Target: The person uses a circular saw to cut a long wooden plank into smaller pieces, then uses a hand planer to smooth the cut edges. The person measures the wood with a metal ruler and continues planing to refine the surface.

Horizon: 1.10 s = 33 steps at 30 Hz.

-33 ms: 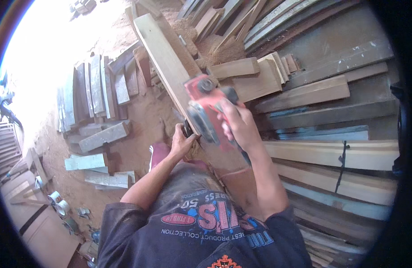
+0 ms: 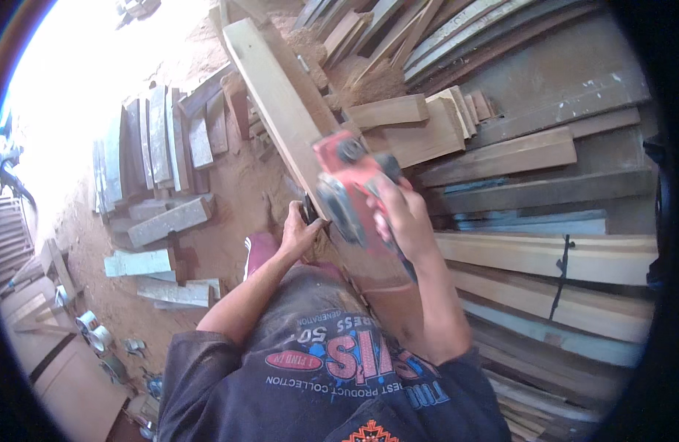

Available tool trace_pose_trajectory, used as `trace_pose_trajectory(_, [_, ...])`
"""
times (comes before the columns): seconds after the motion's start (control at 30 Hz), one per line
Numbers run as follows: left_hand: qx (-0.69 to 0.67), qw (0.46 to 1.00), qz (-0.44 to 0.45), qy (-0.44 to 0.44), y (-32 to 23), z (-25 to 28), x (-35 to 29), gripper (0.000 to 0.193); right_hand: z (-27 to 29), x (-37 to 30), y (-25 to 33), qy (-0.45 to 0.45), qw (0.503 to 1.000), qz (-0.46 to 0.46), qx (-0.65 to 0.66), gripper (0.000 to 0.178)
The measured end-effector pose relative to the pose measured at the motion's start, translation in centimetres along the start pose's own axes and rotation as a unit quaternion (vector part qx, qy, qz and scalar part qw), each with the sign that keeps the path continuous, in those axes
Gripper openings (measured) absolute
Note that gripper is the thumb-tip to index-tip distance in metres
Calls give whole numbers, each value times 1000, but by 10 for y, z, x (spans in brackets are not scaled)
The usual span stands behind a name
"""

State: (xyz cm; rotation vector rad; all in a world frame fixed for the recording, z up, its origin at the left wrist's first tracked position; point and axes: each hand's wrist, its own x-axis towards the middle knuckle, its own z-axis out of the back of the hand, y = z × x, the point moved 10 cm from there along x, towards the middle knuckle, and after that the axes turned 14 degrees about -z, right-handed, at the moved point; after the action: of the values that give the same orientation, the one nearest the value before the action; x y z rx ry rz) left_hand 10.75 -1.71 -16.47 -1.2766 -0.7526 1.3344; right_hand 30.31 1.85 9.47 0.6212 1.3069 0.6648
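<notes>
My right hand is closed round the handle of a red electric hand planer, slightly blurred by motion. The planer is tilted over on its side, at the near right end of a long pale board. Whether it touches the wood, I cannot tell. At the board's near end my left hand grips, thumb and fingers around a small black piece and the board's end. What that black piece is cannot be made out. The board lies slanting away from me on a wooden support.
Offcuts and short blocks lie right of the board, beside a heap of sawdust. Long planks are stacked along the right. Several weathered boards lie on the dusty floor at left, with tape-like rolls lower left.
The planer and my right hand have shifted slightly right and toward me. My left hand stays at the board's end.
</notes>
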Motion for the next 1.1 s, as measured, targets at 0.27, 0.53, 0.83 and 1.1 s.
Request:
trace_pose_trajectory(0.27, [9,1000,0,-2,7,0,0,56,63,-124,-97,-46,993,-107,-2,59])
trace_pose_trajectory(0.53, [-18,1000,23,8,26,-6,3,62,23,-101,-93,13,994,-104,-27,49])
trace_pose_trajectory(0.83, [-62,998,20,-8,23,-11,-4,65,-16,-44,-46,11,995,-92,-24,48])
trace_pose_trajectory(1.1, [-26,999,31,0,7,-4,-4,63,-55,50,44,17,999,-16,-48,59])
